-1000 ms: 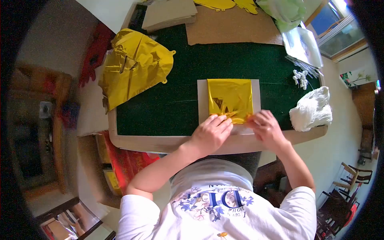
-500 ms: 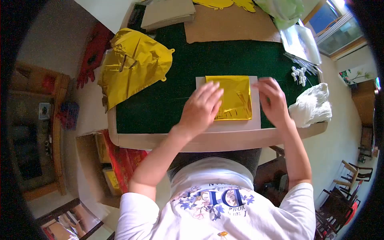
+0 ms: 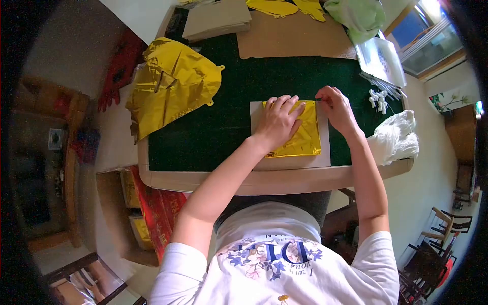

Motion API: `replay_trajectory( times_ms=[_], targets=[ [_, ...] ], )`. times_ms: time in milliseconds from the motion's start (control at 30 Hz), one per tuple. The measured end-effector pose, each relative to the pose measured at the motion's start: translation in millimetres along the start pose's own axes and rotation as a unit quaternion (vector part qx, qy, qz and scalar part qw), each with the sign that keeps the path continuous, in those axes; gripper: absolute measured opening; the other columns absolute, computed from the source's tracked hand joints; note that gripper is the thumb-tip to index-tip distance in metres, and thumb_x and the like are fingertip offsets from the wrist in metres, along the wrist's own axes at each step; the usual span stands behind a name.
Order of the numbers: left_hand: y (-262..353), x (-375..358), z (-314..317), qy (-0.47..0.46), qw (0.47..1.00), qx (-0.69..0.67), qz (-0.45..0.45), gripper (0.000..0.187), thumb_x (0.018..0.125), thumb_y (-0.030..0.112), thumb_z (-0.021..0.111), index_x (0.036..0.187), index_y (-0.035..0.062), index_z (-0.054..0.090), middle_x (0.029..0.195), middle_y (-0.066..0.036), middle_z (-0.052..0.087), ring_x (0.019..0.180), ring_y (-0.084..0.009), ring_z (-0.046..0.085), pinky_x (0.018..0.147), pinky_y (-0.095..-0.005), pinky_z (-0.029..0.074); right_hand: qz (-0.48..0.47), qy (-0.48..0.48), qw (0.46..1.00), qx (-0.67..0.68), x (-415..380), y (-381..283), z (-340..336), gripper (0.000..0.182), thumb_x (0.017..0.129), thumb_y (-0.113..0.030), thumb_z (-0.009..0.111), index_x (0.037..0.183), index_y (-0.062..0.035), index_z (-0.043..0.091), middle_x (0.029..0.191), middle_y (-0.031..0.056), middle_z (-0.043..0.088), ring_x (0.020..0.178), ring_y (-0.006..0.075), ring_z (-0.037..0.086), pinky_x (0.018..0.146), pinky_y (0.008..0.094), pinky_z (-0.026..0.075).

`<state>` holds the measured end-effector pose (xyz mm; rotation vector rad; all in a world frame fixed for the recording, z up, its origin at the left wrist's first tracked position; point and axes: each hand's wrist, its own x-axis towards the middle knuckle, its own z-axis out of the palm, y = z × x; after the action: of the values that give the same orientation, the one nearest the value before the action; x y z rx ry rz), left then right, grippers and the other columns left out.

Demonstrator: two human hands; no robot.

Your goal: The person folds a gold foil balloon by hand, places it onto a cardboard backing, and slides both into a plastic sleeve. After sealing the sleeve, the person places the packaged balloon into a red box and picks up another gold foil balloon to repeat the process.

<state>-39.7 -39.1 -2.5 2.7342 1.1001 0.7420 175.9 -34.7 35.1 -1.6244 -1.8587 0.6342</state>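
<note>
1. Gold foil packet (image 3: 307, 137): centre of the frame, just right of the middle, lying flat on a grey card (image 3: 305, 161). Folded down to a near-square. Lower and right edges look straight, surface has creases.
2. My left hand (image 3: 276, 122): on the packet's upper left part, fingers somewhat spread, palm down. Covers that corner, so can't confirm the folds under it.
3. My right hand (image 3: 339, 112): at the packet's upper right corner, fingers curled, thumb and index close together. Can't tell if they pinch the edge.
4. Status, my read: main folding looks done, flattening in hand. Corner under my right fingertips seems the unfinished bit. Packet is unbagged.
5. Spread gold foil (image 3: 178, 76), upper left of the frame: wide, wrinkled, not folded.
6. Top of the frame: pale board stack (image 3: 218, 18), brown cardboard sheet (image 3: 295, 38), more gold foil shapes (image 3: 272, 6).
7. Upper right: clear sleeves (image 3: 381, 61), small white pieces (image 3: 377, 100). Below those, white bundle (image 3: 396, 137).
8. Lower left: open carton (image 3: 114, 213) with gold items (image 3: 141, 229) inside.
</note>
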Motion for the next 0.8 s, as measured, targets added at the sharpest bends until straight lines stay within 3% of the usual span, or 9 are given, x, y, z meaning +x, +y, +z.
replay_trajectory(
  times_ms=[233,333,367,467,667,800],
  targets=[
    [1.6,-1.6,-2.9,-0.017,1.0,0.008,-0.001,0.044,0.09,0.029,0.059,0.129,0.01,0.054,0.138,-0.013,0.046,0.128,-0.0283,0.042,0.108,-0.0457,0.031,-0.083,0.017,0.995,-0.061,-2.5,-11.9,10.3,0.022,0.084,-0.006,0.062,0.106,-0.0055,0.065,0.1,0.0127,0.059,0.102,0.031,0.055,0.091,0.04,0.045],
    [1.6,-4.8,3.8,-0.02,1.0,0.017,-0.003,0.049,0.091,0.033,0.057,0.133,0.0098,0.051,0.143,-0.014,0.042,0.133,-0.0298,0.038,0.111,-0.0491,0.026,-0.131,0.042,0.981,-0.136,-5.7,-13.2,19.6,0.021,0.082,-0.011,0.067,0.103,-0.005,0.067,0.101,0.0132,0.06,0.102,0.0301,0.056,0.086,0.0376,0.049],
    [1.3,-7.0,5.0,-0.025,1.0,0.014,-0.006,0.051,0.092,0.035,0.057,0.135,0.0097,0.049,0.145,-0.014,0.039,0.135,-0.0302,0.035,0.112,-0.05,0.024,-0.13,0.038,0.981,-0.14,-8.7,-13.9,19.6,0.024,0.084,-0.015,0.067,0.106,-0.0062,0.067,0.104,0.0121,0.06,0.105,0.0295,0.054,0.09,0.0402,0.046],
    [4.2,-15.5,0.1,-0.042,0.999,0.007,-0.019,0.057,0.093,0.04,0.055,0.139,0.0093,0.044,0.15,-0.015,0.033,0.14,-0.0312,0.028,0.114,-0.0522,0.02,-0.155,0.022,0.975,-0.158,-17.3,-9.5,19.0,0.029,0.087,-0.013,0.064,0.115,-0.0072,0.065,0.116,0.0117,0.06,0.108,0.03,0.054,0.093,0.0407,0.045],
    [-0.2,-46.4,-28.5,-0.079,0.994,0.011,-0.07,0.063,0.093,0.044,0.053,0.145,0.0111,0.037,0.153,-0.015,0.028,0.144,-0.0307,0.021,0.115,-0.0539,0.016,-0.192,0.008,0.952,-0.24,-34.3,-4.4,18.5,0.038,0.091,-0.013,0.056,0.129,-0.009,0.057,0.139,0.0116,0.049,0.133,0.0271,0.041,0.111,0.0416,0.033],
    [0.9,-56.0,-31.6,-0.087,0.993,0.032,-0.077,0.064,0.093,0.045,0.053,0.146,0.0127,0.036,0.154,-0.015,0.026,0.144,-0.0306,0.019,0.115,-0.0548,0.014,-0.182,-0.053,0.952,-0.239,-44.3,-11.5,15.4,0.039,0.093,-0.017,0.053,0.131,-0.0074,0.054,0.143,0.0114,0.046,0.135,0.0253,0.039,0.113,0.0431,0.03]
  ],
)
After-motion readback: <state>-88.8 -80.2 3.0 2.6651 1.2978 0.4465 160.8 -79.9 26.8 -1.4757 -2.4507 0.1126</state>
